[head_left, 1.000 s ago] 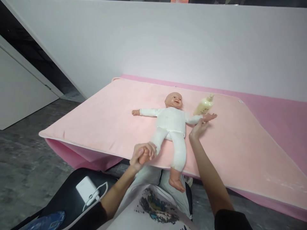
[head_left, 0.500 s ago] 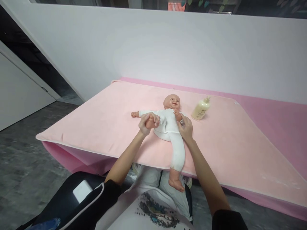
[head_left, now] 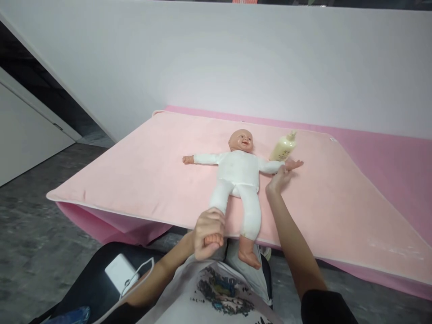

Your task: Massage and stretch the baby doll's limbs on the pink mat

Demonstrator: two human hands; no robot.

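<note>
A baby doll with a white cloth body lies on its back on a pale pink mat, arms stretched out to both sides. My left hand is wrapped round the doll's foot on the left of the view; its toes stick out between my fingers. At the other side, my right hand grips the doll's arm near the wrist, with the doll's hand showing past my fingers. Both doll legs are straight and reach over the mat's near edge. Just behind that arm stands a pale yellow pump bottle.
A white wall rises behind the table. Darker pink cloth shows under the mat. On a black chair at lower left lies a white box-shaped device with a cable.
My left hand has drawn the doll's bent leg down and straight towards me. My right hand has moved the doll's arm from its chest out to the right.
</note>
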